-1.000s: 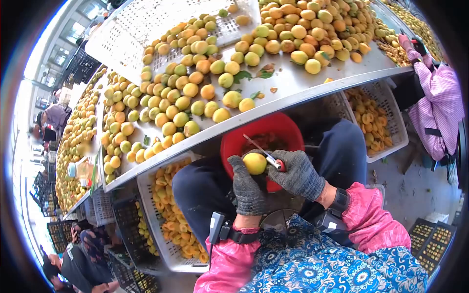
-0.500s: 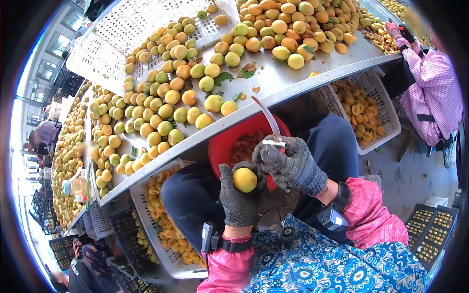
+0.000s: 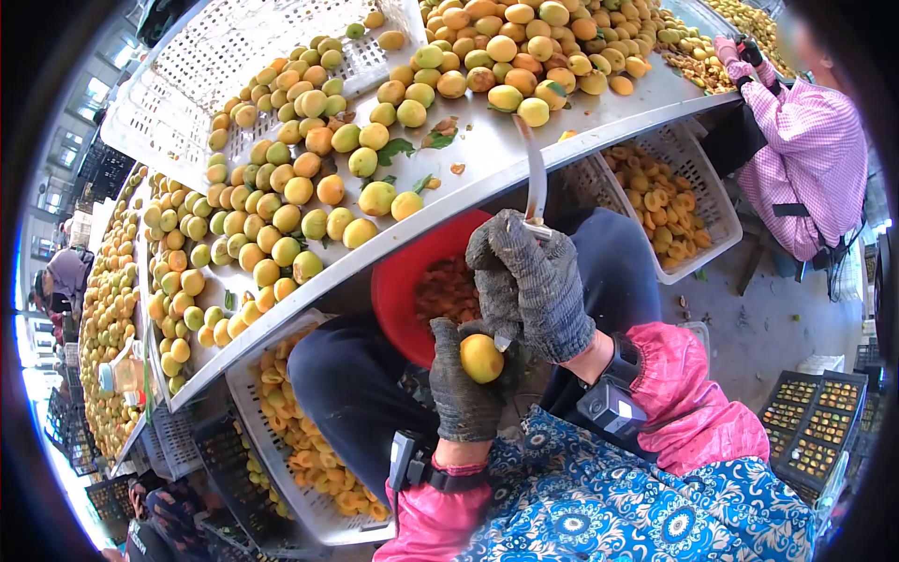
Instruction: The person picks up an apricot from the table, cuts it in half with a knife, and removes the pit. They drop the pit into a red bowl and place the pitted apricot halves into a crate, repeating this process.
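the left hand (image 3: 461, 401) holds a yellow fruit (image 3: 481, 359) between thumb and fingers

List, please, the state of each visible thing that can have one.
Left hand: gloved, holding apricot
Right hand: gloved, gripping knife
Apricot: whole on its visible side
Knife: blade bare, pointing away from apricot
Red bucket: holding reddish-brown pieces
Lower-left white crate: holding cut apricots
Right white crate: holding cut apricots
Metal table: partly covered with whole apricots

windows (image 3: 96, 91) left | bright light | grey floor (image 3: 723, 348) | metal table (image 3: 496, 157)
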Available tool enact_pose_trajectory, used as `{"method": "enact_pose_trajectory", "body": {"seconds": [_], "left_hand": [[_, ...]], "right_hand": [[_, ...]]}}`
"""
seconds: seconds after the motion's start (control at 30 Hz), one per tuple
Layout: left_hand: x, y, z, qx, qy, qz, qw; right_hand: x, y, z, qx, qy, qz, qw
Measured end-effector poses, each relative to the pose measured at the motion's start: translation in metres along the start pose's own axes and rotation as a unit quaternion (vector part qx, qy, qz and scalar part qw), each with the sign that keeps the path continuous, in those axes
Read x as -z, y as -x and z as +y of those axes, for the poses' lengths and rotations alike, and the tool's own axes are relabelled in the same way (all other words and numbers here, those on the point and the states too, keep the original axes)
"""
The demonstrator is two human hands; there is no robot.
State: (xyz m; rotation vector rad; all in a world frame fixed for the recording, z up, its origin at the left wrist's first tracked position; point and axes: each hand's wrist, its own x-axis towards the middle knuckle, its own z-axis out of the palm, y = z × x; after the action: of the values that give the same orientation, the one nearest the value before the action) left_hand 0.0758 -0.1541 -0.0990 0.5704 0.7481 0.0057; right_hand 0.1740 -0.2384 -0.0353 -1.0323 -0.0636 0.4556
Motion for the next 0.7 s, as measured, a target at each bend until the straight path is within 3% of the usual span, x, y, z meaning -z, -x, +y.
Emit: {"method": "enact_pose_trajectory", "body": {"seconds": [0.13, 0.23, 0.3, 0.33, 0.4, 0.43, 0.5, 0.53, 0.6, 0.63, 0.67, 0.7], "left_hand": [[0.0, 0.0, -0.005, -0.003, -0.004, 0.005, 1.0], [0.008, -0.008, -0.012, -0.007, -0.038, -0.017, 0.999], [0.014, -0.013, -0.021, -0.226, -0.305, -0.031, 0.925], [0.008, -0.009, -0.018, -0.222, -0.305, -0.031, 0.926], [-0.008, 0.004, -0.007, -0.291, -0.454, -0.043, 0.841], [-0.004, 0.001, -0.007, -0.286, -0.454, -0.044, 0.843], [0.013, -0.011, -0.007, -0.373, -0.586, -0.094, 0.713], [0.021, -0.014, -0.008, -0.367, -0.586, -0.095, 0.716], [0.035, -0.018, -0.013, -0.317, -0.677, -0.119, 0.653], [0.037, -0.022, -0.018, -0.313, -0.677, -0.122, 0.654], [0.038, -0.027, -0.023, -0.132, -0.353, -0.111, 0.92], [0.038, -0.029, -0.028, 0.08, 0.043, -0.074, 0.993]], "right_hand": [[-0.006, -0.001, 0.009, 0.067, 0.078, 0.046, 0.994], [-0.012, -0.001, 0.015, -0.002, 0.049, 0.071, 0.996], [-0.012, -0.003, 0.019, -0.038, 0.036, 0.088, 0.995], [-0.011, -0.005, 0.022, -0.03, 0.058, 0.085, 0.994], [-0.011, -0.008, 0.023, -0.062, 0.076, 0.082, 0.992], [-0.009, -0.009, 0.027, -0.065, 0.077, 0.086, 0.991], [-0.003, -0.01, 0.037, -0.019, 0.122, 0.01, 0.992], [0.001, -0.011, 0.039, -0.016, 0.142, -0.028, 0.989], [0.004, -0.012, 0.038, -0.017, 0.157, -0.064, 0.985], [0.005, -0.012, 0.037, -0.012, 0.172, -0.103, 0.98], [0.005, -0.012, 0.037, -0.028, 0.176, -0.109, 0.978], [0.006, -0.012, 0.037, -0.028, 0.177, -0.103, 0.978]]}}
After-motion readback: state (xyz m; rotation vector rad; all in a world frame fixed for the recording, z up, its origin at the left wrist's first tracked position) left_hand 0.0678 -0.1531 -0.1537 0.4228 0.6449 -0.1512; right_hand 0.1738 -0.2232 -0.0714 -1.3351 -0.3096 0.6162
